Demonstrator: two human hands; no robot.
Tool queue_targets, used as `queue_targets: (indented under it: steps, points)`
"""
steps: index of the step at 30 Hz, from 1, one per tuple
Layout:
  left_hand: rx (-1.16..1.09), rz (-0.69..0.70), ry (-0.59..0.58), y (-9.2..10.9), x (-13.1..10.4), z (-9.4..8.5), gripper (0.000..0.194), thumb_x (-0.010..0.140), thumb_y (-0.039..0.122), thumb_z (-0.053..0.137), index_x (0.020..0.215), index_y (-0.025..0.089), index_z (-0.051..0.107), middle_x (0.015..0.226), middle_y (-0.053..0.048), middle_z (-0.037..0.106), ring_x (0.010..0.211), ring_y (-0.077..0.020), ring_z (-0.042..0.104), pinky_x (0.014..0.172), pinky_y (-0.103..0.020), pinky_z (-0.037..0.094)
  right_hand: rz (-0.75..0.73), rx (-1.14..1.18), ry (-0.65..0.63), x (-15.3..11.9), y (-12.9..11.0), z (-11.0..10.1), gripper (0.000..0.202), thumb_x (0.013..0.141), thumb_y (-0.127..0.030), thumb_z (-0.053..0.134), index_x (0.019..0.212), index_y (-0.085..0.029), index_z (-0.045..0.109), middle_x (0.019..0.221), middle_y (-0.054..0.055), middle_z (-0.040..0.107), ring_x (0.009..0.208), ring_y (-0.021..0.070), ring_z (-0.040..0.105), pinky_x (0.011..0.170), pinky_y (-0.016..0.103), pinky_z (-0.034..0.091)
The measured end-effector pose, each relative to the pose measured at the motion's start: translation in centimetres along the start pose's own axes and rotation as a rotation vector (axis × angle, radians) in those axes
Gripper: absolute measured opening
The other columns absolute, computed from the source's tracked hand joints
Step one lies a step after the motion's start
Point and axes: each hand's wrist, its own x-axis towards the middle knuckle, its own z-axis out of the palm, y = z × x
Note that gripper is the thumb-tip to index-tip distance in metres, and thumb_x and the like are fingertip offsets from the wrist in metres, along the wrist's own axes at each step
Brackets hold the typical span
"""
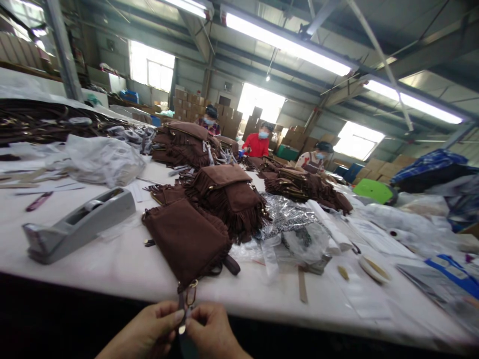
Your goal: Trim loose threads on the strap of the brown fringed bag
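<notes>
A brown suede bag [187, 239] lies flat on the white table [112, 264], its near corner hanging over the front edge. A strap with a metal clasp [186, 299] drops from that corner. My left hand [147, 331] and my right hand [211, 331] meet below the table edge, both pinching the strap end and its small metal piece between the fingertips. Just behind the flat bag sits a fringed brown bag [228, 197].
A grey tape dispenser [77, 224] stands at the left. Clear plastic bags [295, 239] and paper rolls lie to the right. Piles of fringed brown bags [303, 187] run down the table. Three masked people work at the far end.
</notes>
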Motion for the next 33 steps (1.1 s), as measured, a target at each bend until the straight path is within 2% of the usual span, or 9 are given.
queue_targets:
  steps: [5, 11, 15, 20, 23, 27, 33]
  points:
    - [-0.001, 0.045, 0.026, -1.3, 0.8, -0.4, 0.05, 0.057, 0.055, 0.089, 0.072, 0.015, 0.064, 0.061, 0.001, 0.054, 0.052, -0.0087, 0.044, 0.048, -0.017, 0.031, 0.016, -0.003, 0.021, -0.6, 1.5, 0.1, 0.021, 0.068, -0.034, 0.074, 0.063, -0.013, 0.073, 0.063, 0.003, 0.063, 0.064, 0.0157, 0.056, 0.061, 0.025, 0.043]
    - [0.01, 0.068, 0.009, -1.2, 0.7, -0.3, 0.056, 0.057, 0.062, 0.085, 0.07, 0.014, 0.06, 0.056, 0.005, 0.043, 0.047, -0.0062, 0.031, 0.046, -0.018, 0.018, 0.066, -0.021, 0.046, -1.4, 2.7, -1.1, 0.027, 0.065, -0.04, 0.078, 0.069, -0.014, 0.075, 0.067, 0.004, 0.065, 0.071, 0.02, 0.059, 0.064, 0.028, 0.045]
    - [0.037, 0.105, 0.0, -1.6, 1.3, -0.5, 0.058, 0.061, 0.066, 0.082, 0.072, 0.014, 0.056, 0.057, 0.006, 0.041, 0.048, -0.0051, 0.027, 0.046, -0.02, 0.015, 0.059, -0.047, 0.058, -1.6, 2.8, -1.5, 0.019, 0.063, -0.033, 0.079, 0.065, -0.015, 0.074, 0.068, 0.003, 0.065, 0.072, 0.0191, 0.059, 0.067, 0.028, 0.046]
    - [0.049, 0.096, 0.017, -1.8, 1.6, -0.8, 0.061, 0.059, 0.069, 0.081, 0.072, 0.015, 0.056, 0.056, 0.006, 0.042, 0.047, -0.0049, 0.026, 0.046, -0.02, 0.014, 0.042, -0.039, 0.1, -1.5, 2.7, -1.2, 0.002, 0.06, -0.015, 0.072, 0.058, -0.014, 0.072, 0.059, 0.0, 0.061, 0.063, 0.0155, 0.056, 0.062, 0.026, 0.042]
    - [0.075, 0.115, 0.043, -1.8, 1.5, -0.6, 0.061, 0.06, 0.07, 0.08, 0.073, 0.014, 0.057, 0.057, 0.006, 0.041, 0.048, -0.0053, 0.028, 0.046, -0.02, 0.015, 0.029, -0.025, 0.088, -1.6, 2.6, -1.1, 0.002, 0.06, -0.015, 0.072, 0.06, -0.014, 0.073, 0.06, 0.0, 0.063, 0.064, 0.0156, 0.057, 0.062, 0.025, 0.042]
    - [0.062, 0.098, 0.075, -2.0, 1.7, -0.4, 0.066, 0.052, 0.074, 0.081, 0.072, 0.016, 0.054, 0.055, 0.006, 0.041, 0.047, -0.0055, 0.027, 0.046, -0.021, 0.014, 0.014, -0.028, 0.083, -1.8, 2.6, -1.1, 0.004, 0.06, -0.014, 0.072, 0.062, -0.013, 0.075, 0.061, 0.001, 0.066, 0.065, 0.0158, 0.058, 0.063, 0.025, 0.042]
    - [0.073, 0.084, 0.049, -1.0, 0.7, -0.1, 0.062, 0.057, 0.07, 0.081, 0.07, 0.016, 0.053, 0.054, 0.007, 0.04, 0.046, -0.0049, 0.027, 0.047, -0.021, 0.013, 0.05, -0.049, 0.073, -1.8, 2.1, -0.7, 0.007, 0.062, -0.019, 0.075, 0.064, -0.012, 0.076, 0.058, 0.001, 0.064, 0.062, 0.0153, 0.057, 0.062, 0.025, 0.044]
